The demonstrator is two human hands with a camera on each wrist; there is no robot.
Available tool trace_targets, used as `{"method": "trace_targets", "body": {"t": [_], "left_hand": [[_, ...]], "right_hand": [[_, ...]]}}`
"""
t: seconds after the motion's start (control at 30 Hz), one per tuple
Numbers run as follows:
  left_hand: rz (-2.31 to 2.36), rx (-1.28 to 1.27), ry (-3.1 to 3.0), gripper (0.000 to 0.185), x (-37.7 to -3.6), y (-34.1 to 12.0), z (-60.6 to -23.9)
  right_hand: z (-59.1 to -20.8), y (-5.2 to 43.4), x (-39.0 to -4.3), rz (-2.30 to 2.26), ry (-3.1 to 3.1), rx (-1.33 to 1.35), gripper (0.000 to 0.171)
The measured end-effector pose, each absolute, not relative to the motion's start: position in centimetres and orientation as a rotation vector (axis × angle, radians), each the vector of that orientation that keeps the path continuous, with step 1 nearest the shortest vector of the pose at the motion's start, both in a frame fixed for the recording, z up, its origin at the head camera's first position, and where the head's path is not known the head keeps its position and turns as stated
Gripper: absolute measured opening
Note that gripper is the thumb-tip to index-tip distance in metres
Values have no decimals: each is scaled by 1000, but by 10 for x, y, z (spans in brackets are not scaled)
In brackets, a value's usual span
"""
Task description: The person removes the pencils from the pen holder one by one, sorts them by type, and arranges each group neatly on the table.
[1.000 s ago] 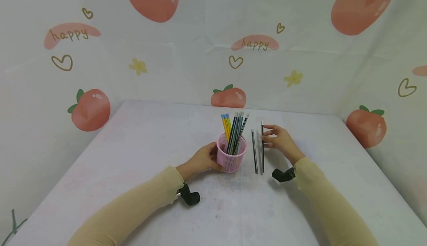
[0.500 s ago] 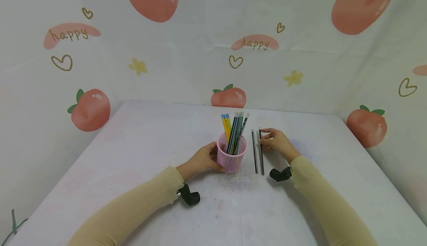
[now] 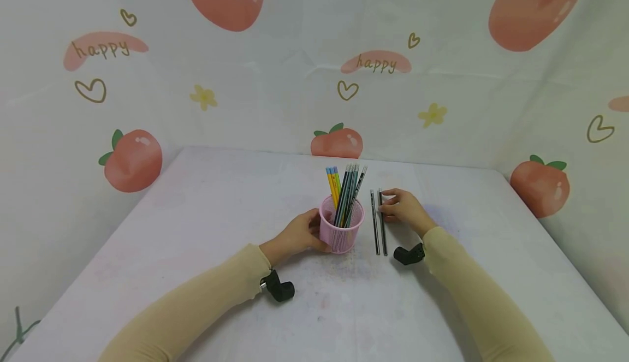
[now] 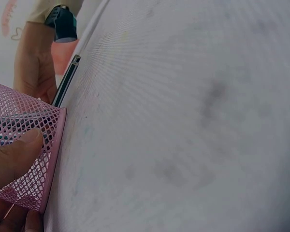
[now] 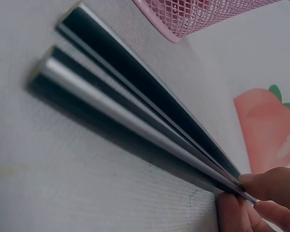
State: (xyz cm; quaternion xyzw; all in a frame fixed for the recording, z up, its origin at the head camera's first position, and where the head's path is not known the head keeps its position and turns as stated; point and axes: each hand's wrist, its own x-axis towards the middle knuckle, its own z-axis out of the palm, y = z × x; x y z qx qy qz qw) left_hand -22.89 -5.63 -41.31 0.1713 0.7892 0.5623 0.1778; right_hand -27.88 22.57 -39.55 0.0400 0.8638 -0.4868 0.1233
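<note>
A pink mesh pencil cup (image 3: 338, 239) stands upright on the table, holding several dark green and black pencils (image 3: 348, 193) and a few yellow and lime ones. My left hand (image 3: 295, 233) grips its left side; in the left wrist view the thumb (image 4: 19, 157) presses the mesh. To the cup's right, two dark silver-striped pencils lie side by side, almost parallel. My right hand (image 3: 407, 210) pinches the far end of the right pencil (image 3: 384, 236). The left pencil (image 3: 375, 225) lies just beside it; in the right wrist view the fingertips come close to both.
A white cloth covers the table (image 3: 245, 318). Behind it hangs a white backdrop (image 3: 275, 111) printed with peaches, hearts and flowers. Black wrist cameras sit on both sleeves, the right camera (image 3: 409, 254) close to the pencils' near ends.
My right hand has moved left and slightly down with its pencil, bringing it down close beside the other loose pencil. My left hand and the cup have stayed in place.
</note>
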Motion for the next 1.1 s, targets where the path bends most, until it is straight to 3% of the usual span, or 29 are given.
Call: {"method": "trace_targets", "body": {"t": [1.1], "left_hand": [[1581,514,2234,75,-228,-56,-412]], "right_hand": [[-396,223,-284,-1297,2559,146,60]]}}
